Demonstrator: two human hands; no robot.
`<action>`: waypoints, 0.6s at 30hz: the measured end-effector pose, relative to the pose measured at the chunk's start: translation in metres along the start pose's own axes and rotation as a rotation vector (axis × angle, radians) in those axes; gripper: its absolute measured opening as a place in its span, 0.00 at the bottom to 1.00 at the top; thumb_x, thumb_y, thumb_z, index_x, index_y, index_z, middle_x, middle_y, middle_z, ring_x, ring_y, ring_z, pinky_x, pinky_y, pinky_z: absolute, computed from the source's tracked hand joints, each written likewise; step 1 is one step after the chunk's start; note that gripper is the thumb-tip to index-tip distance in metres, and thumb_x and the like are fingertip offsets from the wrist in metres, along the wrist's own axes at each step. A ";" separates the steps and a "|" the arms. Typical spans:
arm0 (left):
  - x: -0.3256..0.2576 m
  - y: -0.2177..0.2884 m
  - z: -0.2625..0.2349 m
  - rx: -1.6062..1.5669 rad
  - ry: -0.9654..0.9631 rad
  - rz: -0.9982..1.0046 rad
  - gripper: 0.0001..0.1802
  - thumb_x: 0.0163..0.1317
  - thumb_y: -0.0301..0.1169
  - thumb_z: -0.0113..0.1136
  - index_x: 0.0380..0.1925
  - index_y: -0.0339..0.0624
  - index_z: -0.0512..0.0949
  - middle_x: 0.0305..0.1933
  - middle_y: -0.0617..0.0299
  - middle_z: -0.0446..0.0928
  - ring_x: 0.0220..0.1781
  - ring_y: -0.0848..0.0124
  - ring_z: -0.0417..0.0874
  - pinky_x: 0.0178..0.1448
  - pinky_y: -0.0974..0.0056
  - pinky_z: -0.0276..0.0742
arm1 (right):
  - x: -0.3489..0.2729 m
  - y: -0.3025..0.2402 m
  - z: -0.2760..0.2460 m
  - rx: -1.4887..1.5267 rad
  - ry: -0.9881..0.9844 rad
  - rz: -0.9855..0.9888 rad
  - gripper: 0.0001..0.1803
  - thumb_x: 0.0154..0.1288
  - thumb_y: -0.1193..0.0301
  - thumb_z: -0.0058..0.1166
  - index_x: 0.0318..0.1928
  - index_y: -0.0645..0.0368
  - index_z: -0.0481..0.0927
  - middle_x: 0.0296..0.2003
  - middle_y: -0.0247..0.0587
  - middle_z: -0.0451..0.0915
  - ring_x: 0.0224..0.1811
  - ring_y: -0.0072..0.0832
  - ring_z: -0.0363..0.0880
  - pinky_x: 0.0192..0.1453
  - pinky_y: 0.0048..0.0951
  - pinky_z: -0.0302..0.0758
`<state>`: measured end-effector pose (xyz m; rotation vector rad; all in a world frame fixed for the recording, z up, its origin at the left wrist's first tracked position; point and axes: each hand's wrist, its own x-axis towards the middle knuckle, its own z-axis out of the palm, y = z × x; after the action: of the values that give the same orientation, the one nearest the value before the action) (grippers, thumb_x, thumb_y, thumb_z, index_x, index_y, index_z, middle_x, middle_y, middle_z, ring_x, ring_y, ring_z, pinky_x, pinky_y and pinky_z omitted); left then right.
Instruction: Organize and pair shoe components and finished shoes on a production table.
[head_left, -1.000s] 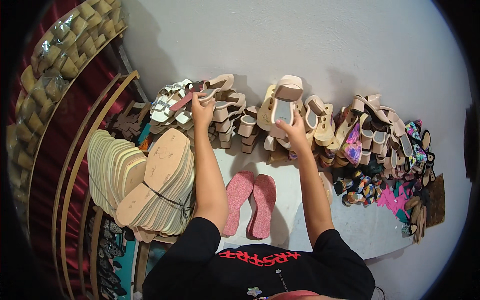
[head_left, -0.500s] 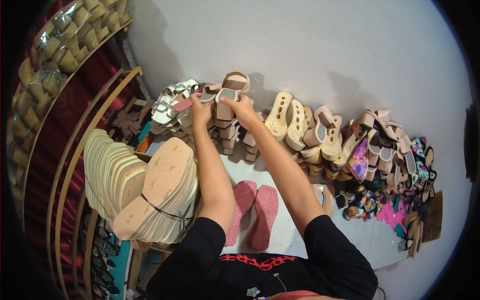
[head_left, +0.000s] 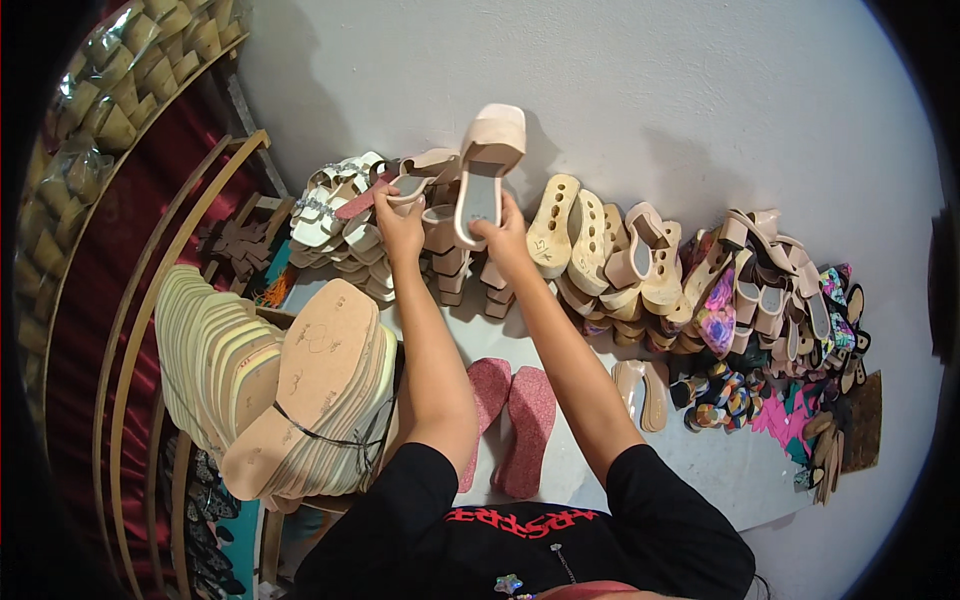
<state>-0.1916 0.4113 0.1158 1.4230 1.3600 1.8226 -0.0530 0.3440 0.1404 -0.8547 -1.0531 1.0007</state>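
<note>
My right hand [head_left: 505,238] grips a beige open-toe sandal [head_left: 495,135] by its heel end. The sandal is raised, strap end away from me, its grey insole facing me. To its left, my left hand [head_left: 402,230] is closed on the heel end of another beige sandal [head_left: 432,164], whose far part rests over or just above the pile. Stacked beige block-heeled sandals [head_left: 452,262] stand below and between my hands. White sandals with decorated straps [head_left: 325,205] are heaped left of my left hand, with a pink sole-shaped piece [head_left: 362,203] between.
Wooden-looking soles with holes [head_left: 553,225] and mixed sandals [head_left: 770,300] line the wall on the right. Pink glittery soles [head_left: 530,430] lie on the white table [head_left: 600,455] near me. Tied tan insoles [head_left: 325,345] stand at left, beside a curved wooden rack [head_left: 125,400].
My right hand has lifted its sandal up off the stack and tipped it to show its insole. My left hand has shifted slightly, still on its sandal.
</note>
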 end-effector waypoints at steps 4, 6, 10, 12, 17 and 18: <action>0.001 0.001 -0.005 -0.003 -0.006 -0.037 0.21 0.45 0.23 0.62 0.37 0.42 0.63 0.41 0.53 0.69 0.45 0.61 0.70 0.50 0.61 0.63 | 0.005 -0.020 -0.018 -0.211 0.094 0.231 0.25 0.44 0.75 0.50 0.46 0.68 0.64 0.35 0.45 0.73 0.34 0.28 0.72 0.37 0.26 0.69; 0.001 -0.001 -0.004 -0.030 -0.022 -0.058 0.21 0.44 0.23 0.62 0.36 0.41 0.63 0.41 0.50 0.69 0.46 0.57 0.70 0.51 0.58 0.63 | 0.005 -0.019 -0.022 -0.303 0.144 0.305 0.21 0.45 0.72 0.50 0.42 0.69 0.66 0.34 0.46 0.73 0.32 0.28 0.71 0.33 0.27 0.69; 0.000 0.001 -0.002 -0.018 -0.039 -0.033 0.21 0.43 0.22 0.62 0.36 0.41 0.63 0.41 0.51 0.70 0.45 0.58 0.70 0.51 0.58 0.63 | 0.003 -0.003 -0.024 -0.449 0.077 0.322 0.21 0.46 0.70 0.50 0.40 0.72 0.66 0.33 0.50 0.72 0.34 0.31 0.72 0.37 0.29 0.69; -0.002 0.003 -0.001 -0.013 -0.035 -0.037 0.21 0.43 0.22 0.62 0.36 0.41 0.63 0.41 0.51 0.70 0.45 0.59 0.70 0.51 0.59 0.63 | 0.012 0.012 -0.026 -0.401 0.117 0.365 0.21 0.47 0.69 0.50 0.40 0.72 0.66 0.35 0.52 0.72 0.36 0.32 0.71 0.38 0.29 0.69; -0.004 0.004 -0.004 -0.022 -0.032 -0.035 0.21 0.43 0.22 0.62 0.36 0.41 0.64 0.40 0.52 0.70 0.45 0.58 0.71 0.51 0.58 0.63 | 0.034 0.025 -0.037 -0.827 -0.008 0.209 0.21 0.46 0.66 0.45 0.28 0.77 0.75 0.25 0.63 0.75 0.33 0.47 0.75 0.41 0.34 0.69; -0.004 0.004 -0.004 -0.020 -0.032 -0.033 0.21 0.43 0.22 0.62 0.36 0.41 0.64 0.40 0.52 0.70 0.45 0.58 0.71 0.51 0.58 0.63 | 0.039 0.025 -0.042 -0.825 -0.008 0.208 0.21 0.46 0.66 0.45 0.28 0.77 0.75 0.25 0.63 0.75 0.33 0.47 0.75 0.41 0.34 0.69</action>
<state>-0.1927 0.4051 0.1179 1.4053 1.3375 1.7809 -0.0122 0.3855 0.1170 -1.6539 -1.4279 0.7202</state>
